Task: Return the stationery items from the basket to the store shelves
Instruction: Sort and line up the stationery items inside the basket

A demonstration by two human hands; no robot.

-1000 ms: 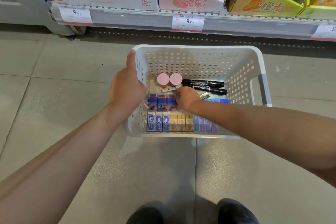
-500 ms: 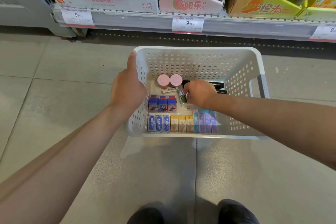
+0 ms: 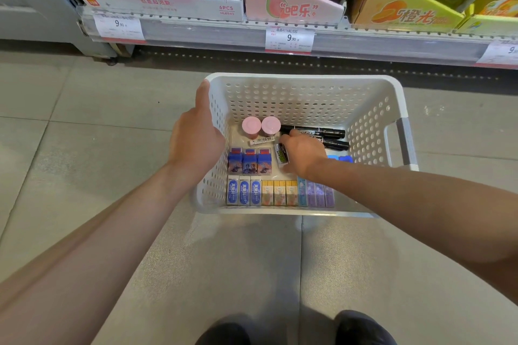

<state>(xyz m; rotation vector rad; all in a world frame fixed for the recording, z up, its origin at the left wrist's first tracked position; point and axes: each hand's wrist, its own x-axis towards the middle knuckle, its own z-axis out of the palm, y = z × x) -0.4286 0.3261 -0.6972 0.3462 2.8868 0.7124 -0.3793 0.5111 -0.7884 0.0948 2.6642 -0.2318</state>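
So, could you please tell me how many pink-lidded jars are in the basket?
2: one by the basket's far-left corner, the other touching its right side. None seem hidden.

two pink jars (image 3: pixel 261 126), two black markers (image 3: pixel 318 136), one basket (image 3: pixel 304 79)

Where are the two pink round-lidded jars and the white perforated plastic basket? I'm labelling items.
Two pink round-lidded jars (image 3: pixel 261 126): head view, between both lids.
White perforated plastic basket (image 3: pixel 302 78): head view, far rim.
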